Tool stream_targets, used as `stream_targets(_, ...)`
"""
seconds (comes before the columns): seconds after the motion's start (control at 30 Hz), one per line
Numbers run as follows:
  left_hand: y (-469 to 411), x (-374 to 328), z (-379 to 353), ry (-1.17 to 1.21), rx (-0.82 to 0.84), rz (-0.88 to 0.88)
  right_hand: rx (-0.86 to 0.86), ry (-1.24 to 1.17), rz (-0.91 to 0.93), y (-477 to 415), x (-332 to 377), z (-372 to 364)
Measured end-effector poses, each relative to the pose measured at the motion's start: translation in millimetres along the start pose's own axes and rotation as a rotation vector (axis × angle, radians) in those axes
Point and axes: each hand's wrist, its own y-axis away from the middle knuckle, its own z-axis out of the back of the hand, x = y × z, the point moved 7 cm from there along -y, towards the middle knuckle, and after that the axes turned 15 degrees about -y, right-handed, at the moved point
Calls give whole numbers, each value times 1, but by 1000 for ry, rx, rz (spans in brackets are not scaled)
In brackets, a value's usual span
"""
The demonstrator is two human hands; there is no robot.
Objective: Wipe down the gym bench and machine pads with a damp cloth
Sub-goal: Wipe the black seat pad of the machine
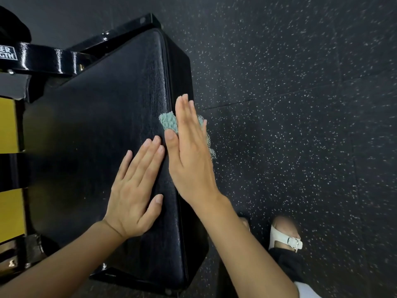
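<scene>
A black machine pad fills the left and middle of the view. It is a broad, roughly rectangular cushion with rounded corners, covered in a fine-grained, slightly glossy vinyl, with a seam running along its right edge.

The person's right hand lies with straight, close-set fingers over a pale blue-green cloth, pressing it against the pad's right edge. The cloth has a bumpy, waffle-like weave, and part of it hangs out beyond the hand on the floor side. The left hand rests flat on the pad's top just beside the right hand, fingers extended and holding nothing.

A glossy black metal frame joins the pad at the upper left and carries a partly cut-off white label. Yellow panels show at the left edge. The floor is black rubber flecked with white. A foot in a white buckled sandal stands on it at the lower right.
</scene>
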Motion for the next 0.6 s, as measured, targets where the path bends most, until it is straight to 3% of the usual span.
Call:
stream_targets(0.27,1,0,0,3,-4,-13,47,4,-14,48,-1,-3)
stream_targets(0.6,-2,4,2,36,-5,51,28,-48,-11,8,-1,-2)
